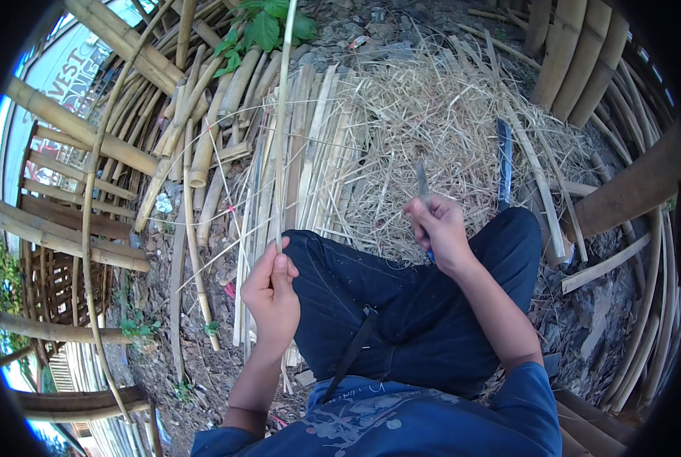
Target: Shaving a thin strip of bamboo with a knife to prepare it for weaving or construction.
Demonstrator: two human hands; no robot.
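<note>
My left hand (272, 293) is closed near the left knee, its thumb and fingers pinching a long thin bamboo strip (284, 99). The strip rises from the fingers to the far edge of the view. On the right, my right hand (439, 228) grips a knife (422, 180), its blade pointing away from me. The knife's handle is mostly hidden in the fist. Blade and strip are well apart. Beyond the hands lies a heap of bamboo shavings (432, 137), with split bamboo slats (310, 152) along its left side.
A long dark blade-like tool (504, 164) lies by the right knee. Bamboo poles (89, 137) form a frame on the left, and thick bamboo poles (576, 61) stand at the far right. Green leaves (264, 30) grow at the back. Loose slats (607, 263) lie at right.
</note>
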